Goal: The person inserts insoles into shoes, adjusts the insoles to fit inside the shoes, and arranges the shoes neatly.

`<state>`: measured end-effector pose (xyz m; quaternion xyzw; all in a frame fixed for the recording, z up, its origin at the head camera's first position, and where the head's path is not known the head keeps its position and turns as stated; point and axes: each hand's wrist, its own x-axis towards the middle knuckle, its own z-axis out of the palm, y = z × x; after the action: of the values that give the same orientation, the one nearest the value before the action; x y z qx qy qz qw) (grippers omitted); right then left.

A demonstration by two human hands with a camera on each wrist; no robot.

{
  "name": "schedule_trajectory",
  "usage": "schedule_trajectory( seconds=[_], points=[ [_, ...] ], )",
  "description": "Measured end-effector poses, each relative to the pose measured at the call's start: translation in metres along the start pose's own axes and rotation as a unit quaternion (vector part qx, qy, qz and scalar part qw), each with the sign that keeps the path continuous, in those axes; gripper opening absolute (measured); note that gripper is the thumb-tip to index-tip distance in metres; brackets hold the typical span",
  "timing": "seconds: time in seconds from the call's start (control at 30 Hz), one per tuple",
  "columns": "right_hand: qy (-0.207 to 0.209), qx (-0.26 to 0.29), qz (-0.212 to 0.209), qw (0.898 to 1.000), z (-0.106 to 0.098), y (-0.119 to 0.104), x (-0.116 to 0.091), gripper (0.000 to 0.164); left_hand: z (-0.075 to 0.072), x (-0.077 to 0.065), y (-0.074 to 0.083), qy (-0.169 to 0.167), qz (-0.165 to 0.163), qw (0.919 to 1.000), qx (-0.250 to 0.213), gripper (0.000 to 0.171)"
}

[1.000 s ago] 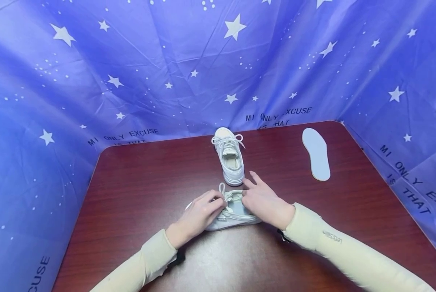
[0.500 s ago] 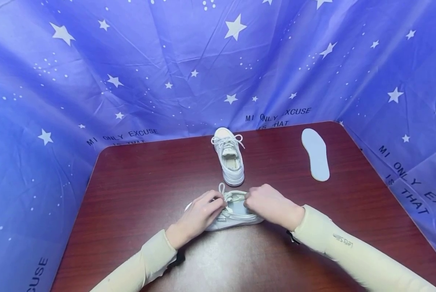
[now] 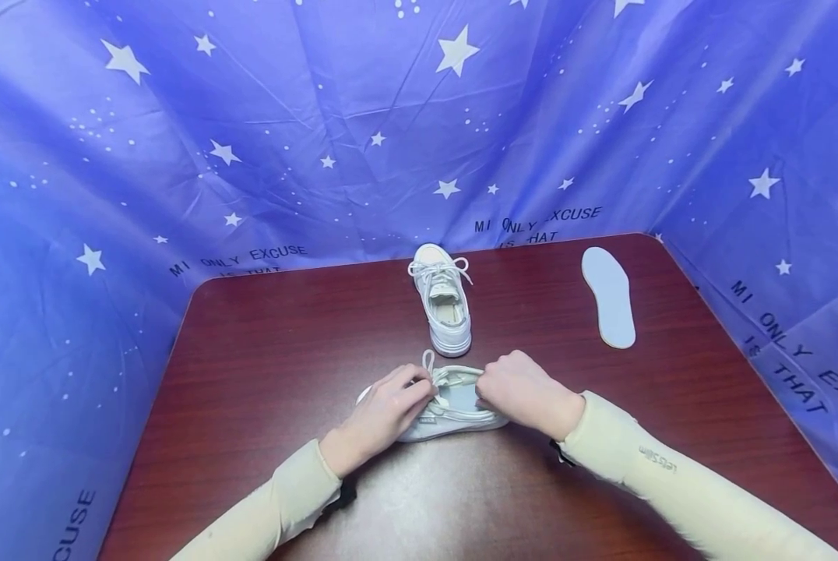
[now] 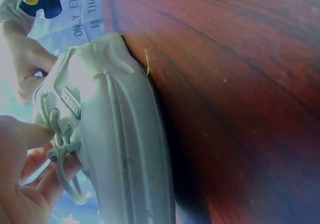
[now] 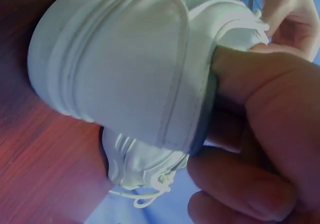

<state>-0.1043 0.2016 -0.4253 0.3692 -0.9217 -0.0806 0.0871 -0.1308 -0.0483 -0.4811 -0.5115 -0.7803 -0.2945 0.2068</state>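
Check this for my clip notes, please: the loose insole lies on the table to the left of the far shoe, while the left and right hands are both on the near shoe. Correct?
One slip: the insole lies to the right of the far shoe, as the head view shows. It is on the table, and the left hand and right hand are on the near shoe.

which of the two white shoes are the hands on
The near shoe, set crosswise: the left hand is at its laces, the right hand at its heel. The far shoe, toe toward the curtain, stands untouched.
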Motion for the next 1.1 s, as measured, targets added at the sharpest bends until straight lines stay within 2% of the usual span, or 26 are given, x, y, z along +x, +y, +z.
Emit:
schedule_trajectory(
  seconds=[0.17, 0.3, 0.47, 0.63, 0.8, 0.93, 1.1],
  points=[
    [0.002, -0.017, -0.002, 1.000, -0.002, -0.006, 0.007, 0.031, -0.001, 0.000, 0.000, -0.004, -0.007, 1.0000, -0.004, 0.010],
    [0.008, -0.024, -0.007, 1.000, -0.002, -0.008, 0.008, 0.031, -0.001, 0.000, 0.001, -0.005, -0.003, 1.0000, 0.003, 0.004],
    [0.030, -0.009, -0.008, 0.999, -0.001, -0.005, 0.005, 0.026, -0.001, 0.001, 0.003, -0.019, -0.012, 0.9996, 0.015, 0.003],
    [0.016, 0.068, -0.012, 0.998, 0.001, 0.003, 0.000, 0.035, -0.002, 0.003, 0.007, -0.027, -0.023, 0.9977, 0.057, 0.006],
    [-0.005, 0.164, -0.024, 0.986, -0.002, 0.011, -0.004, 0.030, -0.002, 0.003, 0.010, -0.035, -0.030, 0.9967, 0.067, 0.009],
    [0.026, 0.201, -0.030, 0.979, -0.003, 0.014, -0.010, 0.023, -0.003, 0.002, 0.013, -0.036, -0.031, 0.9970, 0.060, 0.010],
    [0.084, 0.208, -0.022, 0.974, 0.000, 0.019, -0.017, 0.010, -0.004, 0.003, 0.013, -0.035, -0.027, 0.9971, 0.061, 0.011]
  ],
)
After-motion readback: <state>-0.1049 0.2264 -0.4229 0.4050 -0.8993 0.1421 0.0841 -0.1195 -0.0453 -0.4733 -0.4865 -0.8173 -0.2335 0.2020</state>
